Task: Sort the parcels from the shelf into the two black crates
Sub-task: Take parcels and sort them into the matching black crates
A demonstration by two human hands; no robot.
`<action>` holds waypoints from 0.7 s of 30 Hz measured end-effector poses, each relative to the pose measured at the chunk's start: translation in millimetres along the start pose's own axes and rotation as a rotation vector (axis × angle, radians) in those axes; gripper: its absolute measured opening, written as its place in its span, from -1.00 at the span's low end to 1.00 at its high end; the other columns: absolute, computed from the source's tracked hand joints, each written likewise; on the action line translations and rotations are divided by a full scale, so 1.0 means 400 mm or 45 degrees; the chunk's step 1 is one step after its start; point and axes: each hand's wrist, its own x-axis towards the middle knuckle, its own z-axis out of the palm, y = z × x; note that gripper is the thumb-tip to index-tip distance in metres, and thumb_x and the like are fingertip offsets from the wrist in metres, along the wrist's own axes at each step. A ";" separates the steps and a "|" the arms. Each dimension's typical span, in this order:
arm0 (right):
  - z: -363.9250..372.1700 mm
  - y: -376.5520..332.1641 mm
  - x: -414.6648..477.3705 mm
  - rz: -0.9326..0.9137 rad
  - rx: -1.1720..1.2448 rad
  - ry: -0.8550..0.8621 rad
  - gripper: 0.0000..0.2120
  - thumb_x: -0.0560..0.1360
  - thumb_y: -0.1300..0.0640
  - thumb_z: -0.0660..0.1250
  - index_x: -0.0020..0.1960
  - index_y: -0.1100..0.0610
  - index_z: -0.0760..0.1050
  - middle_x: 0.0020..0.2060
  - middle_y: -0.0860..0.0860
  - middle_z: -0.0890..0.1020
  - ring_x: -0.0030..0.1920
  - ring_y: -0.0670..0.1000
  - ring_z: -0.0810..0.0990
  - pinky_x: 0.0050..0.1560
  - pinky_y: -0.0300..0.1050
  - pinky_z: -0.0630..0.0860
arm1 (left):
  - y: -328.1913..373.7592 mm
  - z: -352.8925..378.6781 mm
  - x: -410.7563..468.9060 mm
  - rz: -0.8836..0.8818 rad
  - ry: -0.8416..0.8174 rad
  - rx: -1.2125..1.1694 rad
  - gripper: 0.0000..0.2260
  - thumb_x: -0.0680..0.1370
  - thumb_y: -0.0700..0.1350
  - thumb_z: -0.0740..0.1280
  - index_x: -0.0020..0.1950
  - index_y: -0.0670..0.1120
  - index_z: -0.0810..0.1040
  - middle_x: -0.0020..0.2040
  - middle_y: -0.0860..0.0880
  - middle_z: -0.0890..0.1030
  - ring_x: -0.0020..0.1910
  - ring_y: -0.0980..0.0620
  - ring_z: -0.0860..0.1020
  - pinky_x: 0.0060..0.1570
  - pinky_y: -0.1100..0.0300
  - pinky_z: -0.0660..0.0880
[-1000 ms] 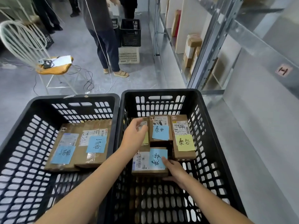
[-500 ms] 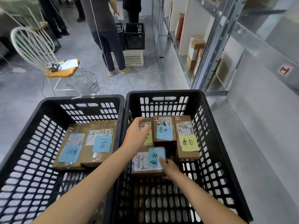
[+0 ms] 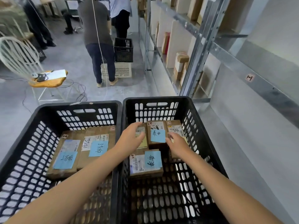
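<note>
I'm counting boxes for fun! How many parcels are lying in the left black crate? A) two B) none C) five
A: the left crate holds just the first parcel and the second parcel, side by side, each with a blue note on top.

Worn camera, one person, two arms in view.

Left forearm (image 3: 80,183): bare along its whole visible length, slender, smooth-surfaced, narrowing evenly to the wrist. The bottom corner of the frame cuts it off.

Right forearm (image 3: 218,186): bare as well, same slim build and same taper. The bottom edge of the frame cuts it off.

Left hand (image 3: 131,139): bare, seen from the back. Thumb and fingers are distinct, the tips softened by blur.

Right hand (image 3: 177,146): bare, also seen from the back, with a faint knuckle line. Its fingers are too blurred for nail detail.

Both wrists are bare.
</note>
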 end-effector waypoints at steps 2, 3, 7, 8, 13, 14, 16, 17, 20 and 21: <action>-0.044 -0.033 -0.022 -0.045 -0.085 0.054 -0.59 0.67 0.07 0.15 0.49 0.15 0.31 0.42 0.05 0.42 0.39 0.03 0.42 0.25 -0.16 0.38 | 0.000 -0.003 -0.014 0.047 -0.029 -0.011 -0.56 0.64 -0.10 0.24 0.52 -0.07 0.29 0.48 0.00 0.38 0.41 0.12 0.34 0.26 0.32 0.23; -0.061 -0.048 -0.035 -0.068 -0.120 0.075 -0.58 0.67 0.07 0.15 0.50 0.13 0.30 0.43 0.05 0.41 0.39 0.02 0.41 0.24 -0.16 0.38 | 0.000 -0.003 -0.021 0.085 -0.044 -0.005 -0.57 0.64 -0.11 0.25 0.51 -0.07 0.30 0.47 0.01 0.39 0.38 0.17 0.34 0.24 0.35 0.22; -0.098 -0.092 -0.089 -0.154 -0.200 0.132 -0.61 0.66 0.08 0.17 0.47 0.11 0.33 0.37 0.03 0.44 0.28 -0.03 0.48 0.13 -0.21 0.43 | 0.002 -0.003 -0.037 0.173 -0.091 0.010 -0.56 0.64 -0.11 0.25 0.52 -0.06 0.29 0.47 0.00 0.38 0.54 0.02 0.13 0.47 0.11 0.13; -0.103 -0.100 -0.101 -0.163 -0.220 0.151 -0.60 0.66 0.07 0.17 0.48 0.11 0.31 0.38 0.03 0.43 0.28 -0.03 0.48 0.16 -0.16 0.46 | 0.006 -0.004 -0.037 0.190 -0.100 0.016 -0.56 0.64 -0.09 0.25 0.52 -0.06 0.29 0.47 -0.01 0.38 0.54 -0.02 0.13 0.47 0.08 0.12; -0.127 -0.115 -0.162 -0.125 -0.319 0.232 -0.49 0.66 0.00 0.17 0.56 0.10 0.19 0.50 0.00 0.30 0.45 0.02 0.35 0.36 -0.05 0.35 | 0.039 -0.007 -0.060 0.313 -0.134 0.039 -0.49 0.61 -0.03 0.29 0.54 -0.07 0.25 0.48 -0.03 0.36 0.46 0.04 0.30 0.39 0.16 0.24; -0.135 -0.119 -0.179 -0.123 -0.321 0.251 -0.48 0.66 -0.01 0.17 0.57 0.09 0.18 0.51 -0.01 0.29 0.45 0.01 0.34 0.34 -0.07 0.34 | 0.046 -0.010 -0.069 0.343 -0.151 0.059 -0.49 0.62 -0.03 0.28 0.54 -0.07 0.24 0.49 -0.02 0.35 0.46 0.04 0.30 0.38 0.17 0.23; -0.154 -0.124 -0.214 -0.129 -0.336 0.305 -0.48 0.65 -0.03 0.16 0.57 0.06 0.17 0.51 -0.02 0.28 0.45 0.02 0.35 0.36 -0.04 0.35 | 0.060 -0.020 -0.084 0.410 -0.162 0.106 -0.49 0.62 -0.04 0.28 0.54 -0.07 0.23 0.51 -0.02 0.32 0.47 0.04 0.28 0.39 0.19 0.21; -0.164 -0.127 -0.234 -0.120 -0.342 0.331 -0.48 0.65 -0.04 0.16 0.57 0.05 0.17 0.51 -0.02 0.28 0.45 0.03 0.35 0.37 0.00 0.36 | 0.068 -0.026 -0.092 0.438 -0.159 0.126 -0.48 0.62 -0.03 0.27 0.55 -0.07 0.22 0.52 -0.02 0.30 0.49 0.04 0.26 0.41 0.19 0.19; -0.197 -0.139 -0.298 -0.106 -0.358 0.401 -0.53 0.65 -0.01 0.17 0.52 0.07 0.25 0.43 0.02 0.39 0.37 0.05 0.44 0.30 -0.02 0.42 | 0.100 -0.042 -0.120 0.512 -0.139 0.147 -0.45 0.63 -0.02 0.27 0.57 -0.07 0.19 0.56 -0.01 0.23 0.54 0.05 0.19 0.49 0.12 0.14; -0.207 -0.143 -0.322 -0.108 -0.365 0.421 -0.58 0.65 0.01 0.17 0.48 0.09 0.30 0.37 0.03 0.43 0.33 0.05 0.47 0.24 -0.08 0.42 | 0.112 -0.045 -0.131 0.538 -0.137 0.148 -0.45 0.63 -0.02 0.27 0.58 -0.07 0.17 0.57 -0.01 0.21 0.55 0.05 0.17 0.50 0.11 0.13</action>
